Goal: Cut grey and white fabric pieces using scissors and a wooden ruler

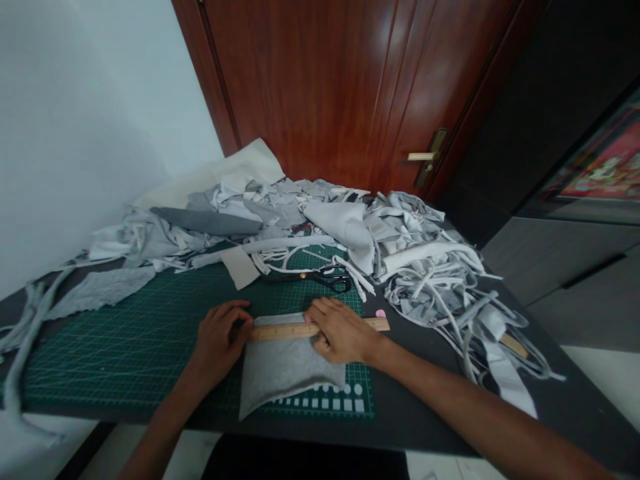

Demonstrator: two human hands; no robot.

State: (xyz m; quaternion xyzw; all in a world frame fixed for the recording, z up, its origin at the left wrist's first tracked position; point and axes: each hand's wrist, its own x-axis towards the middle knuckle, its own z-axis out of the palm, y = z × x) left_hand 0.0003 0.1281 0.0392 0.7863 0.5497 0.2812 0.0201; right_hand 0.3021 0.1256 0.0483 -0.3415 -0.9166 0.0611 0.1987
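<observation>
A wooden ruler (285, 331) lies across the upper part of a piece of grey fabric (293, 367) on a green cutting mat (125, 347). At the ruler's left end, the thumb and forefinger of my left hand (220, 340) come together in a pinch at the fabric's edge. My right hand (345, 330) is closed over the ruler, fingers bent and pressing it onto the cloth. The ruler's right end sticks out past the fabric. Just beyond the hands lies a pair of black-handled scissors (333, 279). A small pink piece (381, 313) sits by the ruler's right end.
Heaps of grey and white fabric scraps (345, 230) fill the back of the dark table (400, 400), with tangled strips (435, 293) on the right. A beige square (240, 268) lies left of the scissors. Behind stands a wooden door (310, 87); a white wall (100, 120) borders the left.
</observation>
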